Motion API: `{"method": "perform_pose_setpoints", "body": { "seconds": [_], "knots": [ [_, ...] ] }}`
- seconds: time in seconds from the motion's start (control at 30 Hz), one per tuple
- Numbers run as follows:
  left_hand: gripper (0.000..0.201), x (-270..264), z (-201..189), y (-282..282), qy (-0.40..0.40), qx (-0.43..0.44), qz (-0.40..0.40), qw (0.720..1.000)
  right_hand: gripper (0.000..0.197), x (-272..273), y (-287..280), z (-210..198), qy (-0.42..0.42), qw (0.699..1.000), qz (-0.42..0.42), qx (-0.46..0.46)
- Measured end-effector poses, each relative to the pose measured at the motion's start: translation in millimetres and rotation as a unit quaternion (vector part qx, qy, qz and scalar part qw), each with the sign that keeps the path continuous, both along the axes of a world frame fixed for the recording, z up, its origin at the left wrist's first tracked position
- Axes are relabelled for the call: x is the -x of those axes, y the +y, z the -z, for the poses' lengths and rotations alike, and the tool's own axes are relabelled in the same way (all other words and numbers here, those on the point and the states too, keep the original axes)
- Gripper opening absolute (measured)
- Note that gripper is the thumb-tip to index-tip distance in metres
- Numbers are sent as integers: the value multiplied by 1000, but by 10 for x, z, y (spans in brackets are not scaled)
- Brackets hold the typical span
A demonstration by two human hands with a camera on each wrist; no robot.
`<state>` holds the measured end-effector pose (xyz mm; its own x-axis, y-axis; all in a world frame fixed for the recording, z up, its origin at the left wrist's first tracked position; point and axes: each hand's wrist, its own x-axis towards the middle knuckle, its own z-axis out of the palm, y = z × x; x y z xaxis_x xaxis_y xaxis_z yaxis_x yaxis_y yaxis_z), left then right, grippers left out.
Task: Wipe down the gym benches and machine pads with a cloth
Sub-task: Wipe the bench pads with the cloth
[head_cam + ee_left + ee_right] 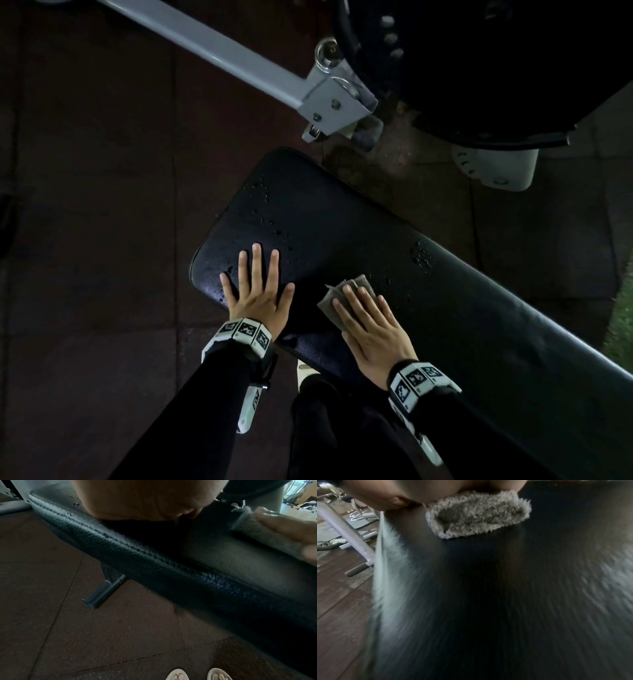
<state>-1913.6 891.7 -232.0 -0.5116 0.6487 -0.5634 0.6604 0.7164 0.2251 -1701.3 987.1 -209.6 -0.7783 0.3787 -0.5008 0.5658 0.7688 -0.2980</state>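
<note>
A black padded bench [342,219] runs from the upper middle to the lower right, with water droplets [263,202] scattered on its near end. My left hand [257,291] lies flat on the pad near its rounded end, fingers spread and straight. My right hand [370,322] presses a folded grey fluffy cloth [342,294] onto the pad with straight fingers. In the right wrist view the cloth [477,515] sticks out from under my palm and the bench surface [488,601] is blurred. The left wrist view shows the bench edge seam [154,563] and the cloth [257,534] at the right.
A grey steel frame bar [212,51] with a bracket crosses above the bench. A large black machine part [496,68] and a white base [496,168] stand at the upper right. Dark rubber floor tiles [85,205] surround the bench. My feet in pale shoes [197,674] stand by its side.
</note>
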Motion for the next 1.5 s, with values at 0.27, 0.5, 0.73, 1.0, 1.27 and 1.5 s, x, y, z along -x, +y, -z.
{"method": "perform_pose_setpoints", "body": {
  "seconds": [0.27, 0.5, 0.73, 1.0, 1.27, 1.5],
  "knots": [
    [68, 4, -34, 26, 3, 11, -10, 1000, 59, 382, 866, 177, 10, 996, 59, -59],
    [67, 12, -51, 43, 2, 27, -1, 1000, 57, -238, 861, 105, -36, 984, 176, -22],
    [66, 17, -46, 31, -7, 32, -2, 999, 60, -386, 137, 15, -56, 988, 145, -6],
    [69, -3, -85, 58, -9, 26, -18, 999, 64, 405, 540, 154, -8, 998, 64, -23],
    [68, 5, -92, 65, -5, 33, -9, 999, 58, -9, 994, 51, -41, 987, 153, -4],
    [67, 13, -26, 44, -4, 30, -7, 1000, 61, -18, 312, 7, -41, 985, 167, 23]
  ]
}}
